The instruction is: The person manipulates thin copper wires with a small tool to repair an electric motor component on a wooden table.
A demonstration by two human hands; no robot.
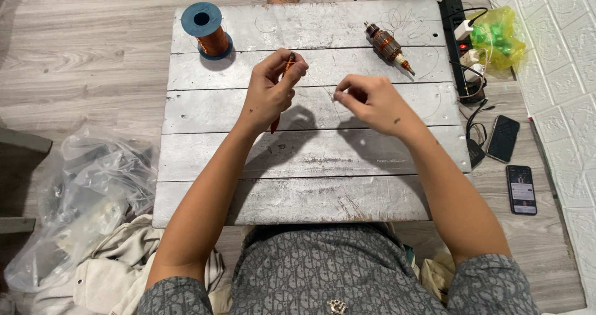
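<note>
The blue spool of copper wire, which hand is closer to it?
The left hand. It is just below and right of the blue spool, holding a thin red tool. The right hand is farther right, nearer the motor armature.

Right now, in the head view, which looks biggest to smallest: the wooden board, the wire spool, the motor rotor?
1. Wooden board, by far the largest.
2. Wire spool and motor rotor look about alike; the spool wider, the rotor longer, so no ranking there.

Bright even light, soft shadows under hands, sharp focus
</note>
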